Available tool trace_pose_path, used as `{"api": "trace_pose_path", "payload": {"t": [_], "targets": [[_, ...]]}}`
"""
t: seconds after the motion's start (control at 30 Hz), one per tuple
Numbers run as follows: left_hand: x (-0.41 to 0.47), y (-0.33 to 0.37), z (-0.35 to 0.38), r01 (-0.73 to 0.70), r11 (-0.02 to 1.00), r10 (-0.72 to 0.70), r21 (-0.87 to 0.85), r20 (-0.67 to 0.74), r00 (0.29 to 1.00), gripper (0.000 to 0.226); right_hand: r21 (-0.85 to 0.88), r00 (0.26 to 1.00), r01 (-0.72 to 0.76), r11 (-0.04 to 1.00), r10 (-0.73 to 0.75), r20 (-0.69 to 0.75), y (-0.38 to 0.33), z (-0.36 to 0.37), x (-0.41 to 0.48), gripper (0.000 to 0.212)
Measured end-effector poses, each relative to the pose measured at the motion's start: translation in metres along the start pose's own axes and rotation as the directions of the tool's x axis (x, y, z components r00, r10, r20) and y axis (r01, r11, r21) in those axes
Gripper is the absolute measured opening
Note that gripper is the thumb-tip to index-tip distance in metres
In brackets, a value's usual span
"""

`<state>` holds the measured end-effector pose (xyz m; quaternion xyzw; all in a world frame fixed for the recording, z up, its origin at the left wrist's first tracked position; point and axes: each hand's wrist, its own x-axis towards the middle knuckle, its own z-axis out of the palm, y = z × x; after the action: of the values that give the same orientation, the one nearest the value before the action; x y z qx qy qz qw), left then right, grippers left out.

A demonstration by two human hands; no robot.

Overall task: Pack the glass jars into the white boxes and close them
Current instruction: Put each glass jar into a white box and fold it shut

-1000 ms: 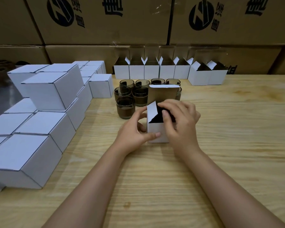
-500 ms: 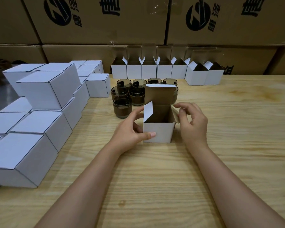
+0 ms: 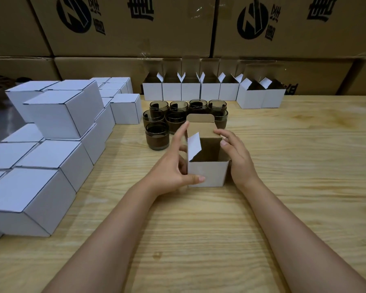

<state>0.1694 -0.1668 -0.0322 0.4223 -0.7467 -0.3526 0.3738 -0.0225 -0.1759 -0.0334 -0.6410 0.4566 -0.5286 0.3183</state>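
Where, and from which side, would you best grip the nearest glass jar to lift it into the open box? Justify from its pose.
Probably grip the nearest jar by its clear upper wall, coming from above and the left. It stands upright, mouth up; other jars crowd it behind, the open box stands to its right, while bare table lies left and in front.

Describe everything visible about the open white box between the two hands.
The open white box looks like cardboard, white outside and brown inside, and stands upright on the wooden table. Its top is open: the rear lid flap, with a rounded tuck tab, and the left side flap both stand up. No jar shows inside. The left hand grips its left front corner, thumb on the front; the right hand holds its right wall.
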Motion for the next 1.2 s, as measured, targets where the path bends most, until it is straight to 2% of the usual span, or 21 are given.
{"api": "trace_pose_path", "payload": {"t": [0.1, 0.17, 0.33, 0.4, 0.5, 0.67, 0.77, 0.83, 0.9, 0.93, 1.0, 1.03, 1.07, 1.1, 1.17, 1.2], "targets": [[0.003, 0.010, -0.003, -0.045, 0.975, 0.029, 0.218, 0.077, 0.997, 0.116, 0.080, 0.998, 0.045, 0.996, -0.048, 0.031, 0.000, -0.002, 0.000, 0.035], [0.004, 0.014, -0.005, -0.047, 0.961, 0.020, 0.272, 0.101, 0.995, 0.108, 0.088, 0.998, 0.046, 0.995, -0.049, 0.033, 0.001, -0.002, -0.001, 0.034], [-0.002, 0.007, -0.002, 0.015, 0.995, -0.015, 0.101, -0.001, 1.000, 0.097, 0.082, 1.000, 0.018, 0.996, -0.018, 0.003, -0.001, -0.002, -0.001, 0.037], [-0.005, 0.002, 0.000, 0.094, 0.996, -0.094, -0.009, -0.067, 0.993, 0.095, 0.062, 1.000, 0.003, 0.998, -0.001, -0.024, 0.000, -0.002, -0.001, 0.037], [-0.005, -0.005, 0.001, 0.193, 0.976, -0.199, -0.100, -0.056, 0.978, 0.098, 0.050, 0.999, -0.019, 0.999, 0.021, -0.032, 0.000, -0.002, 0.000, 0.038], [-0.003, -0.005, 0.000, 0.201, 0.972, -0.208, -0.123, -0.048, 0.977, 0.098, 0.036, 0.999, -0.046, 0.998, 0.046, -0.006, -0.002, -0.001, -0.001, 0.042], [-0.002, -0.005, -0.002, 0.194, 0.975, -0.202, -0.109, -0.062, 0.977, 0.096, -0.051, 0.995, -0.100, 0.994, 0.101, 0.003, -0.010, -0.006, 0.002, 0.040], [-0.001, -0.005, -0.004, 0.195, 0.974, -0.203, -0.112, -0.066, 0.977, 0.094, -0.227, 0.989, -0.140, 0.964, 0.148, 0.018, -0.020, -0.011, 0.005, 0.038], [0.000, -0.005, -0.004, 0.192, 0.975, -0.201, -0.112, -0.070, 0.977, 0.093, -0.491, 0.997, -0.075, 0.868, 0.065, -0.037, -0.034, -0.014, 0.006, 0.038], [0.000, -0.006, -0.004, 0.189, 0.976, -0.197, -0.109, -0.071, 0.978, 0.093, -0.612, 0.991, 0.004, 0.791, -0.085, -0.103, -0.046, -0.012, 0.006, 0.035], [0.001, -0.007, -0.004, 0.185, 0.975, -0.194, -0.120, -0.070, 0.978, 0.093, -0.723, 0.887, 0.184, 0.666, -0.429, -0.170, -0.072, 0.001, 0.008, 0.025], [0.001, -0.009, -0.003, 0.179, 0.975, -0.189, -0.133, -0.070, 0.979, 0.090, -0.717, 0.844, 0.280, 0.638, -0.519, -0.132, -0.084, 0.012, 0.012, 0.023], [0.002, -0.010, -0.002, 0.164, 0.976, -0.175, -0.141, -0.074, 0.982, 0.087, -0.678, 0.845, 0.364, 0.638, -0.533, -0.049, -0.095, 0.026, 0.019, 0.023], [0.003, -0.012, -0.002, 0.140, 0.980, -0.153, -0.143, -0.085, 0.985, 0.086, -0.630, 0.876, 0.403, 0.664, -0.478, 0.056, -0.103, 0.042, 0.027, 0.022], [0.004, -0.014, -0.001, 0.107, 0.985, -0.122, -0.136, -0.109, 0.987, 0.094, -0.642, 0.936, 0.351, 0.682, -0.234, 0.264, -0.106, 0.073, 0.047, 0.026], [0.005, -0.014, -0.001, 0.105, 0.986, -0.120, -0.130, -0.110, 0.987, 0.099, -0.698, 0.940, 0.308, 0.647, -0.096, 0.327, -0.104, 0.085, 0.058, 0.032]]}}
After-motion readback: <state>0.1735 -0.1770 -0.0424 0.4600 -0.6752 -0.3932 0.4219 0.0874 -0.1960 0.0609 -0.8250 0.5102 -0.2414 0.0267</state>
